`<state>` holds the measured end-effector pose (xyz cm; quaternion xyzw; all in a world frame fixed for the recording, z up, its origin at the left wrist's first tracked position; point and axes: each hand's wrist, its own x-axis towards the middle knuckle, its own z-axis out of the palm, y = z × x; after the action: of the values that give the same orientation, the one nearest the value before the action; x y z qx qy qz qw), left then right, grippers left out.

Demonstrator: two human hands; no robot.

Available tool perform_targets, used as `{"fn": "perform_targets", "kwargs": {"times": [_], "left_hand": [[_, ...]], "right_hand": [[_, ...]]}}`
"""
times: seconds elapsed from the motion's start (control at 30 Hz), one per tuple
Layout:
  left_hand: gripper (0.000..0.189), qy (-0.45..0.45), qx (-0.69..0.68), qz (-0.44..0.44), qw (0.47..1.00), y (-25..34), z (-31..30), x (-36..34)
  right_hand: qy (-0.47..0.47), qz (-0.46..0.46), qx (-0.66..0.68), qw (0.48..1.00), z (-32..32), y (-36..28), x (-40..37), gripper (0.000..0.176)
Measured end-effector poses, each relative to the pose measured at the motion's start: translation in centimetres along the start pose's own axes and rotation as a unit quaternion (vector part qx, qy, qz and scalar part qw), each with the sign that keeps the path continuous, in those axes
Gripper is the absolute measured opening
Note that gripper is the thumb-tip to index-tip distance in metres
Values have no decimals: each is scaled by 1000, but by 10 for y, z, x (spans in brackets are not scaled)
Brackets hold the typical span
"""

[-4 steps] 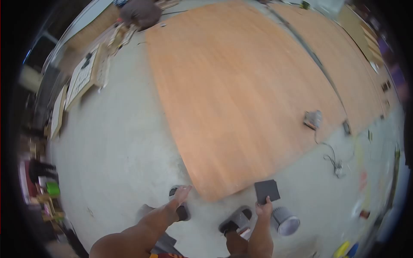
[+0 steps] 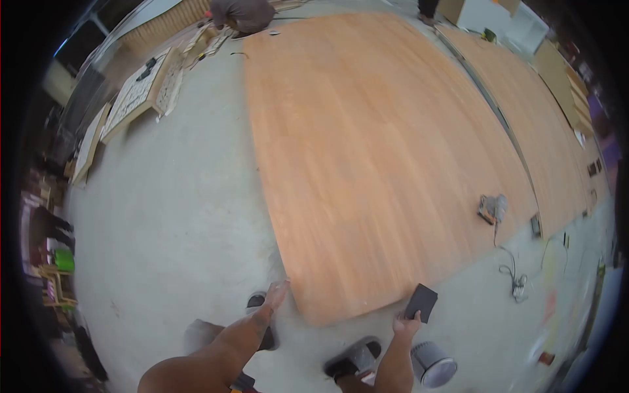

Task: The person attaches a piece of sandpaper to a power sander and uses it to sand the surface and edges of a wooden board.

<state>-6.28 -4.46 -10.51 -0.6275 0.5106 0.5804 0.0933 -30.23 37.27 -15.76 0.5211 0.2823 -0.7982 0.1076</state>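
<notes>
A dark grey sheet of sandpaper [image 2: 421,302] is pinched in my right hand [image 2: 407,323], held tilted close to the near edge of a large wooden panel [image 2: 367,170]. My left hand [image 2: 278,295] reaches forward with its fingers stretched out, fingertips right at the panel's left edge by the near corner. Nothing shows in that hand. Below my right hand stands a grey bucket [image 2: 433,364]. On the panel's right part rests a power sander [image 2: 491,208], its cord trailing onto the floor.
A second wooden panel [image 2: 517,124] lies to the right, past a narrow gap. A person [image 2: 242,14] crouches at the far left corner. Panelled pieces [image 2: 134,92] stand at left. My shoes [image 2: 352,357] are close to the near edge.
The view has shifted, so the panels sit lower in it. The sandpaper has turned and tilted in my right hand. My left hand appears nearer the panel's edge.
</notes>
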Motion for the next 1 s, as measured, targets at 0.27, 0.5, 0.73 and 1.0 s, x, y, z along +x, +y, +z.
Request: {"fn": "perform_targets", "kwargs": {"times": [0.27,0.5,0.73,1.0], "left_hand": [[77,-72,-312,131,938,-48,18,51],[80,-199,-308,84,927,-35,15,21],[95,-208,-247,134,937,-76,11,101],[91,-278,-257,135,916,-23,-89,89]], "right_hand": [[-117,-79,-47,989,35,23,23,51],[-263,-197,-141,934,9,26,101,51],[-146,-203,17,968,34,44,106,54],[-2,-186,71,980,37,161,47,55]]}}
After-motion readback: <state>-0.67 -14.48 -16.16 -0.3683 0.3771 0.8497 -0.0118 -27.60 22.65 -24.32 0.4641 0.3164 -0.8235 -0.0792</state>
